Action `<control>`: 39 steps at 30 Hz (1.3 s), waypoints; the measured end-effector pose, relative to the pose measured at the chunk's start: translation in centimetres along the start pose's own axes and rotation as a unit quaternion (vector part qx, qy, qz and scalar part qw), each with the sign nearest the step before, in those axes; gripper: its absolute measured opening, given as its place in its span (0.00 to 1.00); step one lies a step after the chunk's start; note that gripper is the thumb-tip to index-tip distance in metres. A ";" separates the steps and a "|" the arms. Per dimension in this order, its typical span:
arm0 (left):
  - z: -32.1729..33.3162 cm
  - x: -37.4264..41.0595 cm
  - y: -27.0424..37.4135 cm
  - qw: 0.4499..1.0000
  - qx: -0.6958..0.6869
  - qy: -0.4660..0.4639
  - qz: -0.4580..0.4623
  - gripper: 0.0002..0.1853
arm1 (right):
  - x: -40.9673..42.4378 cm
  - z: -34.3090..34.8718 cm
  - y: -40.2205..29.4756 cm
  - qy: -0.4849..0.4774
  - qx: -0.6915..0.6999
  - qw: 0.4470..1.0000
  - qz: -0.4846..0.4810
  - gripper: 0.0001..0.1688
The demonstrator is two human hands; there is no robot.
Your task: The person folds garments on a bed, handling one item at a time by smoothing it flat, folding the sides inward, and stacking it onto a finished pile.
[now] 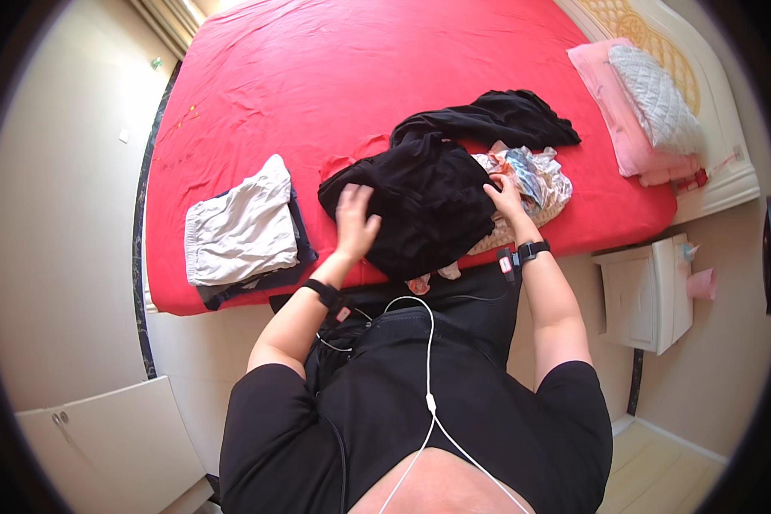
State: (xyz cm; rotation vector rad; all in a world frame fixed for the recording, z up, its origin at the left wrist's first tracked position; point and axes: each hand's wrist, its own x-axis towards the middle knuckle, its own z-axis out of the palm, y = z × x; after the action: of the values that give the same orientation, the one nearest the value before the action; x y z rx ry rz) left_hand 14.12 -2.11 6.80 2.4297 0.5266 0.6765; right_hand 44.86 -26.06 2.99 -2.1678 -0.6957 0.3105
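A black garment (424,199) lies bunched on the red bedsheet before me. My left hand (356,221), slightly blurred, is over its left part with thumb and fingers apart. At the garment's right edge is my right hand (507,200), fingers bent; whether cloth is pinched there cannot be made out. Patterned light clothes (540,177) lie crumpled beside and partly beneath the black one. Beyond it stretches another black piece of clothing (488,119). To the left, light grey shorts (241,231) with an elastic waistband lie folded on top of darker clothes (305,241).
The red-sheeted bed (385,58) reaches away from me. Pink folded bedding (617,109) and a quilted pale pillow (658,96) rest by the headboard (719,109). A white nightstand (646,295) stands at right, a white cabinet (109,443) at lower left. A white earphone cable (431,360) hangs down my front.
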 end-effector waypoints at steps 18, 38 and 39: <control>2.9 -0.7 2.4 0.953 -0.229 -0.200 -0.018 0.40 | -1.7 2.8 -7.2 -0.286 0.307 0.888 0.189 0.32; -2.1 -0.5 -5.2 0.725 -0.544 -0.010 -0.422 0.29 | -6.7 7.9 -20.0 -0.469 -0.193 0.807 -0.303 0.47; -2.2 -0.8 -5.6 0.725 -0.523 -0.010 -0.448 0.32 | -7.0 8.1 -19.7 -0.483 -0.226 0.798 -0.281 0.48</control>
State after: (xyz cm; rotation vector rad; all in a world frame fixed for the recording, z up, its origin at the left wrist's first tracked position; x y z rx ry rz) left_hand 11.00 2.67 4.69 0.9147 0.8895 0.3256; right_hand 28.17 -14.87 12.98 -1.9750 -2.1179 1.0354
